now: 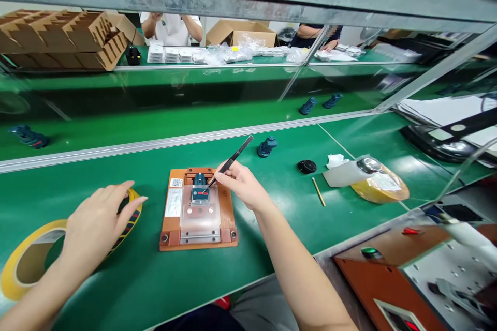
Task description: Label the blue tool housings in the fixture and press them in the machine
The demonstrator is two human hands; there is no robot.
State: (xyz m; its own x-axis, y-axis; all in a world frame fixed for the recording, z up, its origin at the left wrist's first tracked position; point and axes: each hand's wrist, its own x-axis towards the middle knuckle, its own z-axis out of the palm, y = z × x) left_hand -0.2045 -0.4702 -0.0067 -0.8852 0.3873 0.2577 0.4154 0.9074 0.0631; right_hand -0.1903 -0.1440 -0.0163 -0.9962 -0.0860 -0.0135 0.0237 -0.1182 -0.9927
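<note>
My right hand [243, 183] is closed on black tweezers [233, 158], whose tips touch a small dark blue part [200, 186] with a red label seated in an orange fixture [198, 209] that has a clear cover plate. Over to the left, my left hand [99, 222] rests with fingers spread on a large roll of yellow tape [27, 261] lying flat on the green table.
A loose blue part [266, 146], a black cap [307, 166], a thin stick [318, 191] and a tipped bottle on yellow tape [368, 176] lie to the right. More blue parts ride the conveyor [116, 124]. An orange machine [388, 274] stands at the lower right. Other people work across the line.
</note>
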